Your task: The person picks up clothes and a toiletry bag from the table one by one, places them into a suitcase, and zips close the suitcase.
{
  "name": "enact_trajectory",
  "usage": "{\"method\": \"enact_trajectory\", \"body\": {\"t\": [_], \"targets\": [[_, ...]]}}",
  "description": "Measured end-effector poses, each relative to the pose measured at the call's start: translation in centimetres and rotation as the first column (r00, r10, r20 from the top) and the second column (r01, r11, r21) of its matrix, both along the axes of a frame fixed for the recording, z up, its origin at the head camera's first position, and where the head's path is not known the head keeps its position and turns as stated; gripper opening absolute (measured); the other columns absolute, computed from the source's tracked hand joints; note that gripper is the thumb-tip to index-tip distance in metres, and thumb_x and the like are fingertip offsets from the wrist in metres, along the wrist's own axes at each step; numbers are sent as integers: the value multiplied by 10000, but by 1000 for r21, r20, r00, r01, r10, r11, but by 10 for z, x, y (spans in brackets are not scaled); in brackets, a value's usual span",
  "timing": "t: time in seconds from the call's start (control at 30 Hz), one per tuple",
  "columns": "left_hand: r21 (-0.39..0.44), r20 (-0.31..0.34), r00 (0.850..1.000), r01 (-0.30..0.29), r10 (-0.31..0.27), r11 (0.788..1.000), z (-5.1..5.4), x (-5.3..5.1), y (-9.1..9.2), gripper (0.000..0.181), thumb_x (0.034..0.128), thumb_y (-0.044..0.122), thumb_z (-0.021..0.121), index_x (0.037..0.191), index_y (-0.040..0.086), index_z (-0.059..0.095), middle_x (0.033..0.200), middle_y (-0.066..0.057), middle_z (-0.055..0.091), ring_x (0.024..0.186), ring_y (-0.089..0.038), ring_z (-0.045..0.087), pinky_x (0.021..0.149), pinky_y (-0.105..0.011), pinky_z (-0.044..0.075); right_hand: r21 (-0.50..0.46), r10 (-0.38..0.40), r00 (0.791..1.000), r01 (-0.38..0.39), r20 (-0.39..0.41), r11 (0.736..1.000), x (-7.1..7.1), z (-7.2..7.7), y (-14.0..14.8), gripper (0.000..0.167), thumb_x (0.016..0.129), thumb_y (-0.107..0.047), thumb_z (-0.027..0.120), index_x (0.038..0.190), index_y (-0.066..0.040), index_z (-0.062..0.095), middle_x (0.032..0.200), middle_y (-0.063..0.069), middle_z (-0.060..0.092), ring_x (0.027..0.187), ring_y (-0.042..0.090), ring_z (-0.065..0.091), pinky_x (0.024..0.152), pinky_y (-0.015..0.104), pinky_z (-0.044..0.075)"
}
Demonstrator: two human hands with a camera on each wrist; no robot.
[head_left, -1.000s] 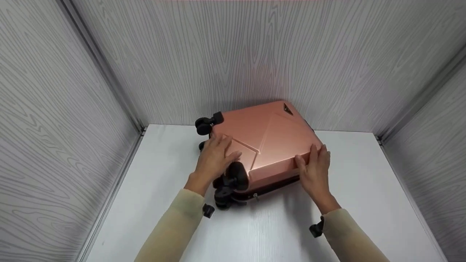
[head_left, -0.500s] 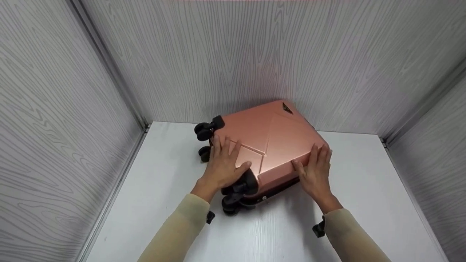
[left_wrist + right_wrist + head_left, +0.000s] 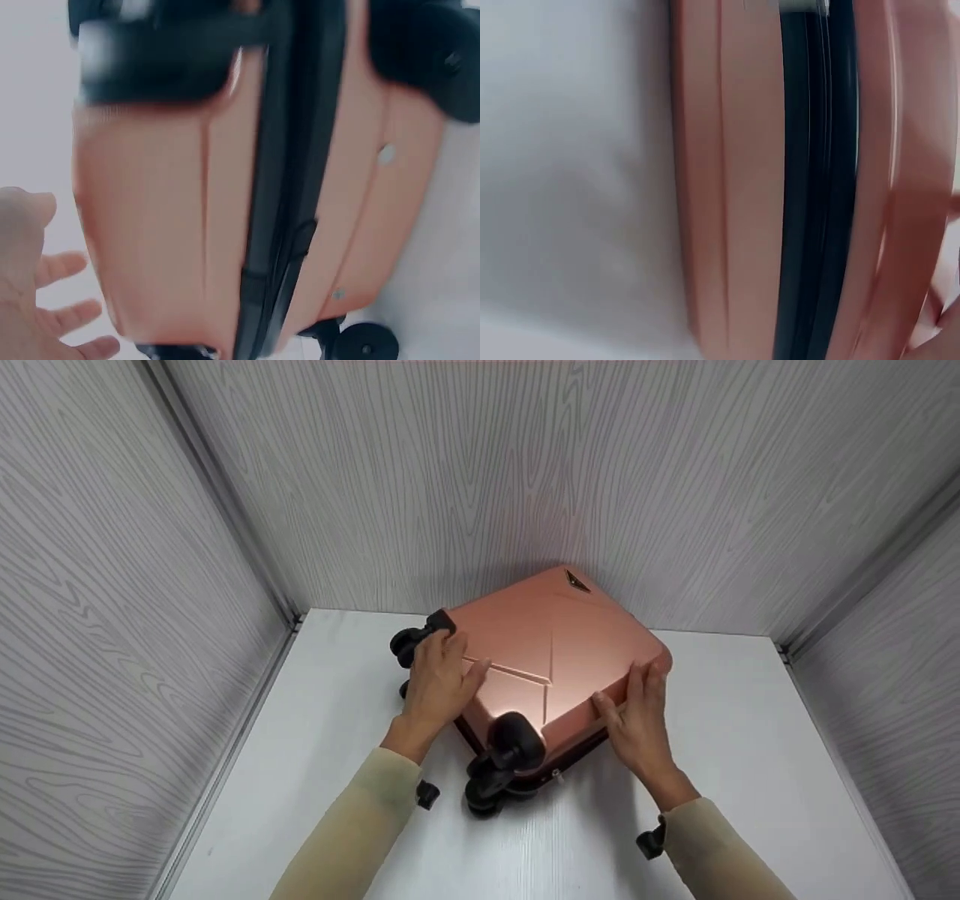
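A rose-gold hard-shell suitcase lies flat, set at an angle, with its far corner near the back wall. Black wheels stick out from its left end, and a dark triangular badge marks the far corner. My left hand is at the wheel end, fingers extended over the shell's edge. In the left wrist view, the fingertips are spread beside the shell; contact is hard to tell. My right hand touches the near right side with straight fingers. A black zipper band runs along that side.
The white floor panel bears the suitcase. Grey wood-grain walls stand behind, at the left and at the right.
The suitcase has turned counter-clockwise: its near wheels swung right and toward me, its badge corner left. My left hand moved right onto the shell, then back left. The right hand shifted slightly left.
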State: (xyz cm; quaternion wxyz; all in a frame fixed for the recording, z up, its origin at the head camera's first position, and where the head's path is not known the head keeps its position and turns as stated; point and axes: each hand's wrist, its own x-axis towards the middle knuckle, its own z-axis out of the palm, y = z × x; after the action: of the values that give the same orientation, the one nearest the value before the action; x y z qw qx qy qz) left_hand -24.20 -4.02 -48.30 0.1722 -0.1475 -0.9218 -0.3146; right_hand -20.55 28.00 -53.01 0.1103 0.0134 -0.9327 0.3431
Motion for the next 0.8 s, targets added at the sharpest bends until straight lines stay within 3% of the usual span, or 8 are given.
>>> {"method": "enact_trajectory", "body": {"t": [0.07, 0.13, 0.2, 0.4, 0.53, 0.7, 0.8], "targets": [[23, 112, 994, -4, 1, 1000, -1, -7, -4, 724, 1051, 518, 587, 1544, -1, 474, 1601, -330, 344, 1499, -512, 334, 1156, -668, 381, -14, 17, 1000, -17, 26, 1000, 11, 0, -15, 900, 1085, -450, 567, 1685, -2, 67, 1734, 293, -96, 1606, 503, -56, 1250, 678, 182], [27, 208, 978, -11, 5, 1000, -4, -10, -6, 841, 1039, 574, 577, 1623, 10, 359, 1673, -338, 216, 1553, -512, 243, 1181, -672, 353, -23, 36, 998, -35, 49, 999, 18, 0, -26, 926, 1079, -463, 574, 1689, -18, 38, 1731, 296, -114, 1602, 510, -74, 1244, 687, 187], [12, 249, 968, -15, 12, 1000, -7, -10, -7, 884, 1034, 593, 573, 1649, 18, 305, 1698, -326, 166, 1567, -511, 211, 1187, -669, 349, -26, 49, 997, -48, 64, 999, 22, -1, -34, 947, 1075, -478, 572, 1692, -31, 8, 1729, 291, -142, 1600, 511, -91, 1242, 696, 183], [-45, 192, 978, -70, 78, 996, -8, -2, -4, 841, 1018, 554, 620, 1609, 6, 379, 1661, -333, 256, 1482, -543, 336, 1110, -664, 438, -19, 63, 997, -62, 35, 998, 13, -2, -35, 945, 1082, -466, 558, 1686, -14, -12, 1726, 293, -154, 1589, 528, -122, 1248, 703, 142], [-115, 186, 975, -101, 121, 988, -4, 12, 5, 866, 1000, 577, 637, 1588, -15, 405, 1615, -361, 303, 1380, -558, 420, 1041, -647, 496, -39, 81, 994, -78, 71, 996, 0, -1, -23, 941, 1094, -484, 518, 1685, -34, -61, 1732, 264, -174, 1606, 478, -121, 1267, 677, 100], [-217, 224, 968, -63, 112, 974, 6, 33, 17, 942, 986, 681, 592, 1604, -2, 396, 1568, -369, 356, 1305, -536, 484, 960, -613, 549, -77, 85, 985, -74, 151, 994, -15, 2, 0, 917, 1097, -565, 417, 1687, -108, -116, 1749, 153, -226, 1619, 378, -187, 1283, 652, 57], [-257, 206, 975, -33, 88, 966, 15, 38, 18, 848, 1002, 673, 572, 1551, 30, 506, 1457, -352, 484, 1212, -504, 579, 896, -587, 579, -88, 91, 983, -77, 161, 993, -21, 5, 12, 906, 1094, -578, 399, 1692, -114, -101, 1757, 130, -212, 1626, 361, -170, 1283, 652, 65]]}}
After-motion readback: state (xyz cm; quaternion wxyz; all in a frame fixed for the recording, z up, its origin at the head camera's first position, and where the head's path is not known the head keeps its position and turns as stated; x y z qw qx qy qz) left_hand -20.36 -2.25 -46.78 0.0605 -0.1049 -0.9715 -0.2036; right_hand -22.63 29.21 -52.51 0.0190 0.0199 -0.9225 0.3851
